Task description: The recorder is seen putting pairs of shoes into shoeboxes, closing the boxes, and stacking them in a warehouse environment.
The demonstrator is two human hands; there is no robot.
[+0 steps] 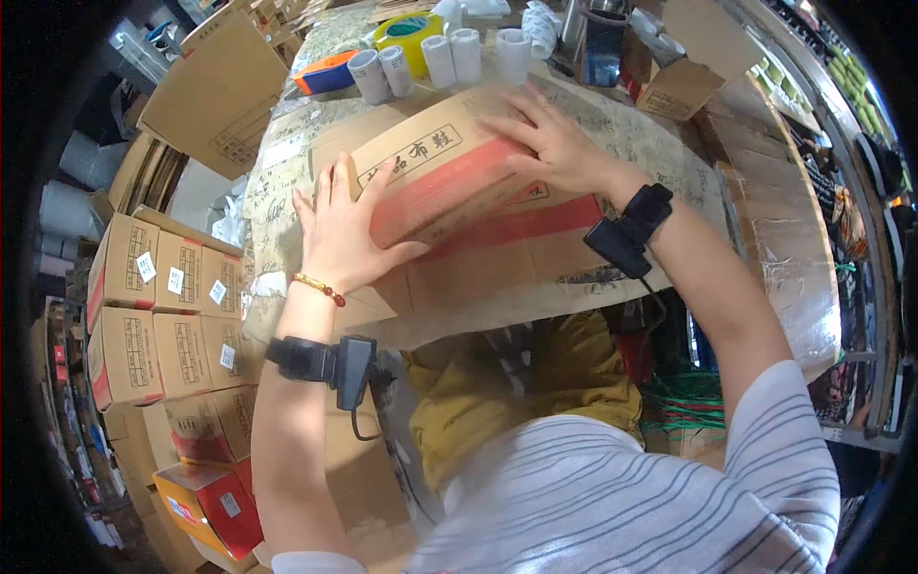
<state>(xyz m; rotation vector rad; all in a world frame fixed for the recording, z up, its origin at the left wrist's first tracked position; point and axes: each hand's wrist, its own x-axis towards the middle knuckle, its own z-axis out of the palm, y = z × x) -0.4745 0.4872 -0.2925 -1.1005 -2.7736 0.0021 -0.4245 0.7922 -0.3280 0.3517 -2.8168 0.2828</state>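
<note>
A brown cardboard shoebox [430,163] with a red band and a black printed panel sits slanted between my two hands. My left hand [349,225] grips its left end, fingers spread over the edge and thumb on the near side. At its far right, my right hand [559,148] holds the top and right end, fingers spread and slightly blurred. Under the box lies more brown cardboard with a red stripe [516,239]; whether it is a flat sheet or another box I cannot tell. Both wrists carry black strapped devices, and a bracelet [318,288] circles the left one.
Along the table's far side stand several white label rolls [438,62], a yellow tape roll [406,43], and an orange-and-blue tape dispenser [327,73]. Stacked shoeboxes [129,354] rise at left, above an orange-red box [212,507]. An open carton [681,88] stands back right.
</note>
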